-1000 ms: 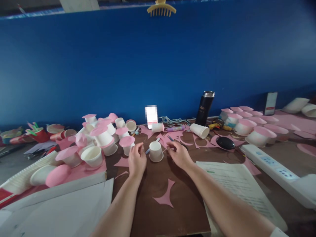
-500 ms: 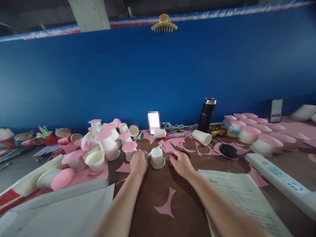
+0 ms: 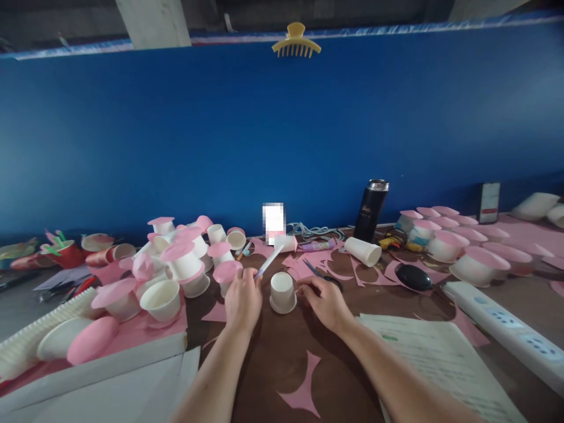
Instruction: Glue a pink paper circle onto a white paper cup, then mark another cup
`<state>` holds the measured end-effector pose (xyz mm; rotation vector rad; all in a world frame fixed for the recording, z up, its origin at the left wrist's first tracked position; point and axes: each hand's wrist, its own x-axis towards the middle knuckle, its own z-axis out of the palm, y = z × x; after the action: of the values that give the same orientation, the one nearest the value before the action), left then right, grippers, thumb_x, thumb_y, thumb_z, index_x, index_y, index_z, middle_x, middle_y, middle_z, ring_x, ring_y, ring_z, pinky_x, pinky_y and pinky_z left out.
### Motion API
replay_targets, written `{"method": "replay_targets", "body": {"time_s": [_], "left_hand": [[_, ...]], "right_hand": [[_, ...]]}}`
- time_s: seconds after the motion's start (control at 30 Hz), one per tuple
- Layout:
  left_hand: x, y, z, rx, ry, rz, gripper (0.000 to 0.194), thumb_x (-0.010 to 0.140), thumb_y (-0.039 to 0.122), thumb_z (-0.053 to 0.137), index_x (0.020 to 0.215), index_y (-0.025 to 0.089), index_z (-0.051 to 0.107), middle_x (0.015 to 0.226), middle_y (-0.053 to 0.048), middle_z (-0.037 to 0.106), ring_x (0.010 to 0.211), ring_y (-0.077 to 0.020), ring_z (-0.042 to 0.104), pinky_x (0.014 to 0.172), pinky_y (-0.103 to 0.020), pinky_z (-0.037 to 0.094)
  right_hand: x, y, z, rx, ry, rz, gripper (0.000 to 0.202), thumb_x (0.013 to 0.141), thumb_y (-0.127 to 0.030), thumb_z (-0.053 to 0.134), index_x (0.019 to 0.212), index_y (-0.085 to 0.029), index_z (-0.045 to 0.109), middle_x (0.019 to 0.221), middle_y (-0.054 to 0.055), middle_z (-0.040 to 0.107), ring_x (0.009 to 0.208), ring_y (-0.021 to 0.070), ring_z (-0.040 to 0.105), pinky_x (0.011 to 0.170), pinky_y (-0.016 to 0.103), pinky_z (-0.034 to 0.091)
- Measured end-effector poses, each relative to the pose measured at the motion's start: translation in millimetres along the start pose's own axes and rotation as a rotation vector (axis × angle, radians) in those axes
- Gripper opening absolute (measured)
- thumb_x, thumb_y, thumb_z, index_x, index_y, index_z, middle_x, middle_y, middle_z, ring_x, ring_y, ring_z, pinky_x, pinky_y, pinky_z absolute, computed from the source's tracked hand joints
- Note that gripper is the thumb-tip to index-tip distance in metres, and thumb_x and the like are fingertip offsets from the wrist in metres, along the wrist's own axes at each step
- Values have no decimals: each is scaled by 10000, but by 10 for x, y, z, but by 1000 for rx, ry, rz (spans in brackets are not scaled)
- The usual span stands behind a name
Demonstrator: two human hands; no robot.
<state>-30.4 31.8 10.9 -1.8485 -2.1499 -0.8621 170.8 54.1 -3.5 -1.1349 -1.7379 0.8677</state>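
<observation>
A white paper cup (image 3: 282,291) stands upside down on the brown table between my two hands. My left hand (image 3: 244,299), left of the cup, is closed around a slim white and bluish pen-like stick (image 3: 269,261), which slants up to the right. To the right of the cup, my right hand (image 3: 324,299) is pinched, its fingertips close to the cup's side. Something small and pale shows at those fingertips, too small to name. Just behind my left hand stands a paper cup topped with a pink paper disc (image 3: 227,271).
Several pink-topped cups (image 3: 178,252) crowd the left, with more at the right (image 3: 480,258). Scissors (image 3: 324,275) and pink scraps (image 3: 304,385) lie about. A black bottle (image 3: 371,210), a power strip (image 3: 502,320), a printed sheet (image 3: 423,358) and a white box (image 3: 106,385) surround the work area.
The stick in my left hand has swung up from low beside the cup and now points more steeply upward. My right hand stays pinched by the cup. The view has shifted slightly.
</observation>
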Motion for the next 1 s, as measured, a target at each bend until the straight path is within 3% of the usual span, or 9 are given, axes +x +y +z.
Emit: {"method": "replay_targets", "body": {"time_s": [0.13,0.23,0.37,0.57,0.73,0.9,1.0], "left_hand": [[-52,94,-64,-154,202,211,184,906,314,472,1020,184,533,954,-77,604,847,-206,592,689,-306,451],[-125,210,-99,-291,181,407,182,906,272,480,1061,190,529,975,-78,593,898,-195,579,774,-314,467],[-199,349,-141,-371,79,558,211,907,229,480,1107,201,541,1002,-73,590,961,-194,557,847,-334,458],[-214,397,-176,-301,20,547,200,919,220,444,1083,189,554,985,-75,573,950,-204,549,836,-348,459],[-230,442,-202,-240,-7,510,215,930,215,401,1078,198,557,1013,-89,566,984,-211,545,882,-354,446],[-248,493,-214,-182,-4,522,250,939,206,366,1107,185,550,1019,-101,561,993,-220,531,882,-363,440],[-223,434,-227,-163,-2,523,268,939,208,362,1117,165,559,1014,-107,565,982,-220,529,876,-358,440]], "right_hand": [[-12,-82,-38,187,72,18,297,832,-433,558,993,-208,667,817,27,665,701,161,586,622,261,447],[-32,-176,-64,385,47,56,375,804,-493,597,1037,-201,638,681,-18,573,560,106,468,516,227,373],[-53,-276,-74,541,3,102,389,776,-520,629,949,-172,656,593,-45,484,486,68,363,451,215,271],[-42,-321,-34,587,55,163,412,722,-546,665,688,-136,664,537,-32,473,455,56,330,424,220,220],[-26,-286,-21,674,123,181,383,709,-527,685,799,-154,691,547,-43,468,441,55,324,410,213,215],[-20,-307,29,702,141,166,386,730,-517,674,627,-150,613,478,-54,400,420,51,292,398,215,194],[29,-347,-68,734,190,158,362,700,-499,708,651,-154,612,469,-63,393,406,46,287,375,210,182]]}}
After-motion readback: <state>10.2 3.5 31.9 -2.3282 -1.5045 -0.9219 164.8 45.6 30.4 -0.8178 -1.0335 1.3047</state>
